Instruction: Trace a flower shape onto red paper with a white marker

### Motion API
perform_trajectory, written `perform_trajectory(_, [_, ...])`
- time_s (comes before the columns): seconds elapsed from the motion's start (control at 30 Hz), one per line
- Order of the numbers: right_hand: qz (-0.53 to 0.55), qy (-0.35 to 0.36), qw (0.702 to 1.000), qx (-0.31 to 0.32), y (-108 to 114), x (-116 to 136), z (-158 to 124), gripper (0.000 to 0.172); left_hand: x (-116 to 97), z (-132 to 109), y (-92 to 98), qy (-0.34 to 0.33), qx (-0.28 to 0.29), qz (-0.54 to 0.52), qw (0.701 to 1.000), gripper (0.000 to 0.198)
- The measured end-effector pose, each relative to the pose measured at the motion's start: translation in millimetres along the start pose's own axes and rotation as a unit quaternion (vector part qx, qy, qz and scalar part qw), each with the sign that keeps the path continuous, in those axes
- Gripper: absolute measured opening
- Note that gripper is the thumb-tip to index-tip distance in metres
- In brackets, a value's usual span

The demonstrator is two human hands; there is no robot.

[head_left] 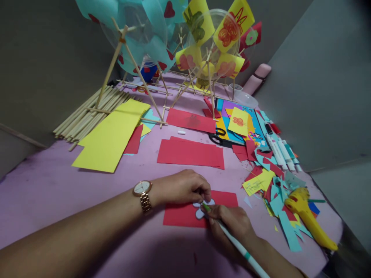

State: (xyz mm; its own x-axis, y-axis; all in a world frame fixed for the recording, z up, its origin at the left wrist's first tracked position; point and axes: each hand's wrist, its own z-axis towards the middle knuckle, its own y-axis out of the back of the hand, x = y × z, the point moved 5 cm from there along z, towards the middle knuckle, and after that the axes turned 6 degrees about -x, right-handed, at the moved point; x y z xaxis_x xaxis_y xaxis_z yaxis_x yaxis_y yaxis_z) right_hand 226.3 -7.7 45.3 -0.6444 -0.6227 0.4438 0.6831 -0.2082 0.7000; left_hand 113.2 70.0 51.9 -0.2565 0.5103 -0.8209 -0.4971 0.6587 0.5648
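Observation:
My right hand [232,224] grips a white marker [243,251] with a green tip, and the tip rests by a pale flower-shaped cutout [199,213]. The cutout lies on a red paper rectangle [177,217] near the front of the table. My left hand [185,187], a watch on its wrist, has its fingers curled and its fingertips pressing the cutout's upper edge onto the red paper. Both hands cover part of the cutout. Just beyond them sits a stack of red paper strips [189,153].
Yellow sheets [111,135] and wooden sticks [87,112] lie at left. Stick-framed wheels with turquoise [131,50] and yellow [203,23] papers stand behind. At right are black scissors [222,141], markers [278,152], paper scraps [279,200] and a yellow glue gun [310,220].

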Motion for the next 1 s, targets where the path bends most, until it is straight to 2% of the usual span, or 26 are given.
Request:
perform_trajectory(0.13, [-0.048,-0.016,0.998,0.027,-2.4,-1.1,-3.7,0.017,1.3,0.2,-0.2,-0.003,-0.009,0.014,1.0,0.02])
perform_trajectory(0.23, [-0.026,-0.015,0.999,0.019,0.2,0.2,-1.3,0.017,-3.2,-3.5,5.8,-0.001,-0.029,0.029,0.999,0.021])
perform_trajectory(0.37, [0.023,-0.013,1.0,0.008,4.1,1.6,5.1,0.017,-19.1,-23.4,10.0,0.031,-0.115,0.077,0.99,0.016])
perform_trajectory(0.43, [0.031,-0.025,0.999,0.013,5.0,1.6,8.1,0.016,-26.8,-38.5,-1.4,0.056,-0.16,0.12,0.978,0.018])
perform_trajectory(0.47, [0.036,-0.037,0.998,0.019,5.3,1.3,9.4,0.017,-31.9,-45.3,-11.4,0.045,-0.176,0.18,0.967,0.017])
perform_trajectory(0.57, [0.069,-0.087,0.993,0.042,6.0,-0.3,12.0,0.017,-48.8,-60.6,-46.1,-0.051,-0.257,0.342,0.903,0.026])
perform_trajectory(0.67, [0.113,-0.15,0.979,0.073,5.6,-4.0,12.8,0.013,-50.9,-63.2,-71.8,-0.049,-0.293,0.411,0.862,0.032])
perform_trajectory(0.8, [0.146,-0.2,0.963,0.11,3.0,-9.5,11.0,0.01,-52.6,-59.3,-81.9,-0.02,-0.299,0.476,0.827,0.038])
perform_trajectory(1.0, [0.146,-0.213,0.959,0.114,2.1,-12.6,7.6,0.008,-47.2,-59.7,-87.6,0.013,-0.298,0.495,0.816,0.046])
